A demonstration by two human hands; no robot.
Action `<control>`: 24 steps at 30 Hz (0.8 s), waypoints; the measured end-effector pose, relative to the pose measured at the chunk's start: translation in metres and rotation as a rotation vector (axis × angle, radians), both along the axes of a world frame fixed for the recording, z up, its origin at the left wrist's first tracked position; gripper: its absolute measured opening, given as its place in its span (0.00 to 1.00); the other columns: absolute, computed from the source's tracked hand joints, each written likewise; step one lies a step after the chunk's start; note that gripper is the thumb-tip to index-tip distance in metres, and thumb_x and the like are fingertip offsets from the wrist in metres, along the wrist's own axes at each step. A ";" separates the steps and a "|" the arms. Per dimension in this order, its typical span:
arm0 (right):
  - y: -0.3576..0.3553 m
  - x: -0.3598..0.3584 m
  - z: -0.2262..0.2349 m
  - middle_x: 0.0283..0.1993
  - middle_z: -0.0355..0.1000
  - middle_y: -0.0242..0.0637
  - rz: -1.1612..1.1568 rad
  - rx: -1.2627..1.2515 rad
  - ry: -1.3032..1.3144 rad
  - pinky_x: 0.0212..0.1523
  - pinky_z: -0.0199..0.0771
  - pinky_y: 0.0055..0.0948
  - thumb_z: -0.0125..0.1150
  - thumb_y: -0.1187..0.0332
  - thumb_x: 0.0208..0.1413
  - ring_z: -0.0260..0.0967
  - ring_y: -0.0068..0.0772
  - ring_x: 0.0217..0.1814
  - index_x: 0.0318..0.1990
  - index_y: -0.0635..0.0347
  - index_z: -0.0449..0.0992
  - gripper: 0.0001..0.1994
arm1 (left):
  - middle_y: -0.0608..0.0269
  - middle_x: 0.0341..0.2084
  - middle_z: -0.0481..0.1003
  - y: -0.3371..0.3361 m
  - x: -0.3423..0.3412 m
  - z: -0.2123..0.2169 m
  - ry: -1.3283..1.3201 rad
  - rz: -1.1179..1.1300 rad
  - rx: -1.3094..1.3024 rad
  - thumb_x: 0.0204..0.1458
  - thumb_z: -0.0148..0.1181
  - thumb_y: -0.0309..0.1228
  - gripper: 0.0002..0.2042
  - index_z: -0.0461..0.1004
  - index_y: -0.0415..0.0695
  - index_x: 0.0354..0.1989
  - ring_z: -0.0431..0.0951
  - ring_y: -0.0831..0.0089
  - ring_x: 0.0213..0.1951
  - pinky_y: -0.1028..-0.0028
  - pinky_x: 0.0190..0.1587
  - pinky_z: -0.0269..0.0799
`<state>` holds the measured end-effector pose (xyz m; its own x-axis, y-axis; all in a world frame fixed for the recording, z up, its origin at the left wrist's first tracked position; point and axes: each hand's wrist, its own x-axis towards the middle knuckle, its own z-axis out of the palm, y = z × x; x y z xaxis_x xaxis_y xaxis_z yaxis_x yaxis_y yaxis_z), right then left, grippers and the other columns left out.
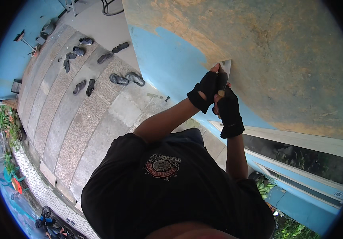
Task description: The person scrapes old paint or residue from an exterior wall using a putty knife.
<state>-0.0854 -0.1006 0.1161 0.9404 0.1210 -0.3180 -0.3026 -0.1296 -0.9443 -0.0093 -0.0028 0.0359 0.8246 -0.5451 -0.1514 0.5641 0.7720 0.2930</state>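
Observation:
Both my hands wear black fingerless gloves and are raised to a wall [167, 51] with blue paint and a large bare brownish patch. My right hand [229, 112] is closed round the handle of a scraper [227, 67], which has a wide, shiny metal blade. Higher up, my left hand [207, 89] also grips the scraper, with a fingertip by the blade. The blade's edge appears to touch the wall near the border between blue paint and bare patch. My fingers and gloves hide much of the handle.
Several sandals and shoes [119, 79] lie on the striped paving [79, 131] to the left. A small hand tool [167, 98] lies on the ground near the wall's foot. Below the bare patch runs a white-framed window [299, 153]. Plants [10, 123] stand at the far left.

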 end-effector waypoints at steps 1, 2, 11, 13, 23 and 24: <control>0.002 0.003 0.002 0.21 0.65 0.28 -0.009 -0.072 -0.029 0.18 0.62 0.24 0.55 0.74 0.58 0.61 0.20 0.15 0.42 0.62 0.71 0.06 | 0.56 0.25 0.76 0.001 0.000 0.006 0.045 0.033 0.007 0.55 0.50 0.64 0.30 0.73 0.44 0.29 0.78 0.63 0.32 0.65 0.34 0.77; 0.004 0.005 0.002 0.21 0.65 0.28 -0.013 -0.076 -0.021 0.18 0.62 0.24 0.55 0.74 0.58 0.61 0.20 0.15 0.42 0.62 0.71 0.06 | 0.58 0.20 0.74 0.002 0.000 0.011 0.090 0.066 0.015 0.56 0.50 0.64 0.29 0.72 0.45 0.27 0.77 0.64 0.27 0.66 0.30 0.75; 0.003 0.005 0.002 0.31 0.74 0.40 0.106 -0.450 -0.203 0.35 0.73 0.36 0.57 0.72 0.55 0.74 0.38 0.33 0.45 0.64 0.73 0.10 | 0.58 0.21 0.75 -0.001 0.000 0.000 -0.021 0.130 -0.182 0.58 0.49 0.61 0.27 0.72 0.46 0.30 0.77 0.66 0.23 0.71 0.28 0.75; 0.000 0.001 0.002 0.31 0.74 0.41 0.076 -0.463 -0.325 0.34 0.73 0.36 0.58 0.71 0.56 0.74 0.40 0.32 0.44 0.64 0.73 0.10 | 0.61 0.19 0.72 -0.005 -0.006 0.005 -0.056 0.125 -0.120 0.58 0.48 0.62 0.28 0.70 0.46 0.26 0.75 0.68 0.25 0.71 0.31 0.73; -0.003 0.010 -0.003 0.30 0.72 0.32 0.096 -0.363 -0.366 0.32 0.68 0.26 0.58 0.72 0.58 0.68 0.21 0.31 0.46 0.64 0.75 0.10 | 0.65 0.16 0.66 -0.004 -0.005 0.019 -0.057 0.251 -0.039 0.58 0.46 0.64 0.30 0.67 0.48 0.19 0.72 0.69 0.25 0.70 0.31 0.71; 0.004 0.015 0.001 0.31 0.72 0.32 0.125 -0.435 -0.371 0.32 0.69 0.27 0.58 0.72 0.58 0.68 0.22 0.31 0.46 0.64 0.75 0.10 | 0.65 0.16 0.66 -0.002 -0.005 0.019 -0.050 0.253 -0.041 0.58 0.46 0.64 0.30 0.67 0.48 0.19 0.72 0.69 0.25 0.70 0.31 0.71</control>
<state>-0.0701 -0.0965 0.1167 0.9853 0.1704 -0.0150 0.0811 -0.5428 -0.8360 -0.0140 -0.0047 0.0552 0.9414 -0.3254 -0.0886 0.3371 0.8985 0.2813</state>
